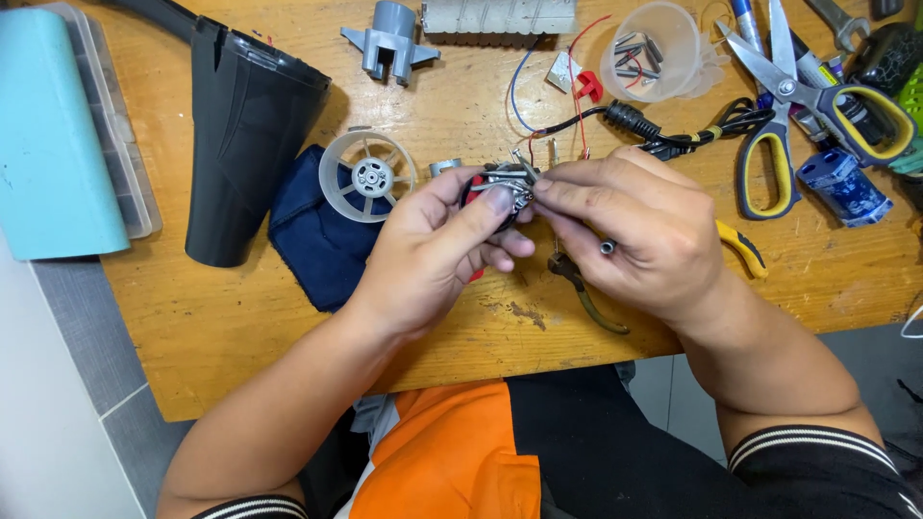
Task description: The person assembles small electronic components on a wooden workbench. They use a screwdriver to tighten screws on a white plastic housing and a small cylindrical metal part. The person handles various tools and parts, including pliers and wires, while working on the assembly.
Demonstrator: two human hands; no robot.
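A: Metal and red plastic, small motor-and-switch assembly (505,187), pinched between both hands above the wooden table (461,317), mid-scene.

B: Axis?

A: Roughly left-right; metal end points right. Mostly hidden by fingers.

B: Hands?

A: Left hand (437,252) closed on it, thumb on top. Right hand (635,226) pinches its right end, also holds a thin metal tool, only its tip visible.

B: Nearby?

A: Black cord (663,135) runs far-right from it. Pliers (586,293) partly under right hand. White fan wheel (367,176) on blue cloth (317,240), left.
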